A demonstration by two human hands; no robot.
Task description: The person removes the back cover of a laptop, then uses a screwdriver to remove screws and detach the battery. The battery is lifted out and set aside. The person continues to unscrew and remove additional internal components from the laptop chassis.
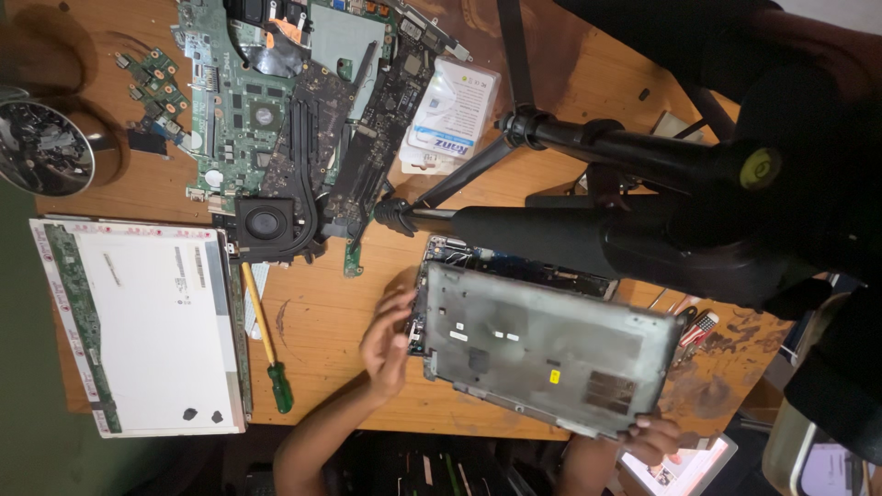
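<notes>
We see two bare hands at work on a grey metal laptop shell (pixel 542 344) that lies tilted over the near edge of a wooden table (pixel 322 312). The left hand (pixel 388 342) rests against the shell's left edge, fingers curled onto the rim and the parts just under it, so it grips that side. The right hand (pixel 654 437) holds the lower right corner from beneath, with fingertips wrapped over the edge. A darker circuit board (pixel 514 264) peeks out along the shell's far side, touching it.

To the left, a bare screen panel (pixel 147 326) lies flat, well apart from the hands. Between the panel and the left hand lies a screwdriver (pixel 266 344) with a yellow shaft and green handle. Farther back we see a green motherboard (pixel 248 101) with a black cooling fan (pixel 266 222) at its near end, and a small white packet (pixel 452 115) beside it. A black tripod (pixel 588 211) stretches across the table above the shell. A round metal dish (pixel 41 147) sits at the far left corner.
</notes>
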